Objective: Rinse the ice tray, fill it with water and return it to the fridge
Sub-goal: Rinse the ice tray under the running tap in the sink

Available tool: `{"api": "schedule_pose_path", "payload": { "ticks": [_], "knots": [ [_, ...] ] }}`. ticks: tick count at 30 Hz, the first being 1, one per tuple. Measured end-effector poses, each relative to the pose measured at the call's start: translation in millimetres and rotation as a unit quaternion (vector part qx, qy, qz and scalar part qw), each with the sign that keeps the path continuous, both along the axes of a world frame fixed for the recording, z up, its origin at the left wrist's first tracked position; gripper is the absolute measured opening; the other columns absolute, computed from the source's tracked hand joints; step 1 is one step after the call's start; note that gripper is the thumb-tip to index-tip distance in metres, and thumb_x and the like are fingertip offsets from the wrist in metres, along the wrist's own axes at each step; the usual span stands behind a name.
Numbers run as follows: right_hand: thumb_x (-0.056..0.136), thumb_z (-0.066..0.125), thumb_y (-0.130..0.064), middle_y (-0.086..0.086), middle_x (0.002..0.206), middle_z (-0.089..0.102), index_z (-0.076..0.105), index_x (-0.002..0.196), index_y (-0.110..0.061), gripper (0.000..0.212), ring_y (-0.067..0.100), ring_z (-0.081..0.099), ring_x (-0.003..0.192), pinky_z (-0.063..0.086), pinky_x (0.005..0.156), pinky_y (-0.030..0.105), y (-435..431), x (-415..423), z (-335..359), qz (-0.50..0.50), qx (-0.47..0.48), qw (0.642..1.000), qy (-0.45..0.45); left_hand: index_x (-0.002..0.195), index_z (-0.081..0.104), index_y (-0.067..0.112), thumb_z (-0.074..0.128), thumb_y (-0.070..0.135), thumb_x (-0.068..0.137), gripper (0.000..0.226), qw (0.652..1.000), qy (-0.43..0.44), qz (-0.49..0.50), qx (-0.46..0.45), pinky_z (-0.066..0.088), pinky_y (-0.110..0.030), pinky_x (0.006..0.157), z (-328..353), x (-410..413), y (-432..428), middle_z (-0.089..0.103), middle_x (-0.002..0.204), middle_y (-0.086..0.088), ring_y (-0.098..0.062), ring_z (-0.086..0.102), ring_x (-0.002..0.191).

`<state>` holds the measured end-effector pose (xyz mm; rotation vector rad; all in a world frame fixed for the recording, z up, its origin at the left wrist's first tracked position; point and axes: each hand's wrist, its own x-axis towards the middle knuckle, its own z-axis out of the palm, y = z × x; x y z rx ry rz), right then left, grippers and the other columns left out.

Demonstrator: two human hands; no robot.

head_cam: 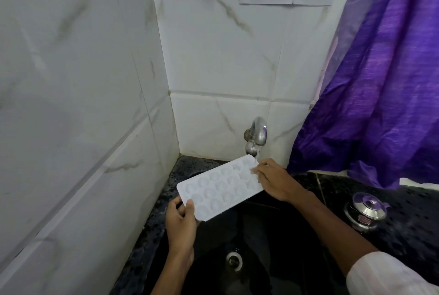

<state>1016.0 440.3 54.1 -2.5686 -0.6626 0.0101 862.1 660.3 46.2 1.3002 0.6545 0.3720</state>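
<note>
My left hand (pixel 181 221) pinches the near corner of the ice tray (pixel 219 186), thumb on top. The tray sits tilted above the black sink (pixel 273 237). My right hand (pixel 276 180) grips its far end, where water from the tap (pixel 256 134) lands. I'd slide the tray so every pocket passes beneath the stream.

**Clearance over the sink (pixel 261 259), clock directions read from the ice tray (pixel 219 186).**
Tiled walls (pixel 95 104) close off 9 through 12 o'clock; the tap (pixel 257 135) overhangs the tray's corner at 1 o'clock. A purple curtain (pixel 380 80) hangs at 2 o'clock; a lidded steel pot (pixel 365 210) stands on the counter (pixel 418 223) past 3 o'clock. The sink lies open at 5 to 6 o'clock, between the left hand (pixel 181 221) at 7 and the right hand (pixel 275 179) at 3.
</note>
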Motion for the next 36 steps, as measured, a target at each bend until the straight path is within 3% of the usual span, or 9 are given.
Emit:
{"api": "schedule_pose_path", "payload": {
  "ticks": [3,14,16,19,22,24,29,33,36],
  "knots": [
    [0.104,0.039,-0.024,-0.001,0.128,0.043,0.06,0.126,-0.02,0.031,0.013,0.054,0.107,0.043,0.094,0.022,3,0,-1,0.003,-0.016,1.0,-0.001,0.12,0.052,0.013,0.05,0.01,0.104,0.016,1.0,-0.006,0.006,-0.001,0.056,-0.03,0.068,3,0,-1,0.071,0.103,-0.002,-0.018,0.071,0.093],
    [0.103,0.04,-0.016,-0.002,0.125,0.048,0.061,0.123,-0.017,0.029,0.008,0.052,0.106,0.04,0.092,0.015,4,3,0,0.027,0.005,1.0,0.014,0.122,0.053,0.013,0.052,0.012,0.103,0.018,1.0,0.002,0.022,-0.012,0.059,-0.037,0.076,-4,0,-3,0.074,0.105,-0.005,-0.021,0.073,0.095],
    [0.102,0.041,-0.012,-0.001,0.127,0.052,0.059,0.123,-0.016,0.027,0.008,0.049,0.111,0.039,0.095,0.013,4,2,1,0.035,0.038,0.998,0.021,0.121,0.053,0.013,0.052,0.011,0.103,0.017,1.0,-0.002,0.028,-0.014,0.058,-0.035,0.074,-3,0,-4,0.073,0.105,-0.004,-0.019,0.072,0.095],
    [0.1,0.045,-0.013,-0.006,0.123,0.054,0.051,0.125,-0.018,0.026,0.006,0.05,0.11,0.035,0.084,0.006,3,-4,3,-0.01,0.123,0.991,0.042,0.119,0.052,0.013,0.051,0.01,0.104,0.016,0.999,-0.013,0.04,-0.022,0.057,-0.031,0.072,0,2,-4,0.072,0.102,-0.001,-0.015,0.071,0.092],
    [0.1,0.05,-0.02,-0.011,0.112,0.058,0.052,0.11,-0.025,0.012,0.005,0.058,0.094,0.042,0.077,0.017,1,-10,0,-0.036,0.174,0.984,0.022,0.121,0.052,0.012,0.051,0.01,0.104,0.018,0.998,-0.017,0.05,-0.028,0.058,-0.037,0.077,1,4,-5,0.071,0.104,-0.003,-0.019,0.071,0.095],
    [0.1,0.052,-0.028,-0.01,0.107,0.059,0.057,0.104,-0.024,0.008,0.001,0.058,0.09,0.044,0.077,0.019,-4,-13,-4,-0.018,0.157,0.987,-0.002,0.122,0.052,0.012,0.052,0.01,0.103,0.019,0.998,-0.018,0.054,-0.028,0.059,-0.039,0.079,0,4,-5,0.072,0.104,-0.002,-0.02,0.072,0.095],
    [0.095,0.05,-0.053,-0.01,0.134,0.039,0.058,0.129,-0.023,0.046,0.008,0.057,0.105,0.051,0.092,0.023,-11,-18,-8,-0.004,0.068,0.997,0.03,0.118,0.051,0.015,0.052,0.01,0.103,0.016,0.998,-0.013,0.056,-0.018,0.058,-0.036,0.075,-3,5,-10,0.071,0.102,-0.001,-0.018,0.071,0.093],
    [0.093,0.055,-0.053,-0.012,0.13,0.038,0.06,0.129,-0.02,0.049,0.004,0.058,0.096,0.041,0.087,0.012,-12,-19,-3,0.0,0.039,0.999,0.035,0.117,0.051,0.016,0.052,0.01,0.103,0.015,0.998,-0.006,0.059,-0.015,0.059,-0.048,0.088,-6,5,-12,0.072,0.104,-0.004,-0.024,0.071,0.097],
    [0.091,0.057,-0.054,-0.007,0.131,0.045,0.062,0.126,-0.018,0.05,0.004,0.052,0.101,0.041,0.09,0.016,-14,-15,1,-0.001,0.017,1.0,0.012,0.115,0.051,0.018,0.052,0.009,0.103,0.014,0.998,-0.003,0.058,-0.019,0.059,-0.047,0.088,-7,5,-14,0.071,0.103,-0.002,-0.023,0.071,0.096]
  ]
}}
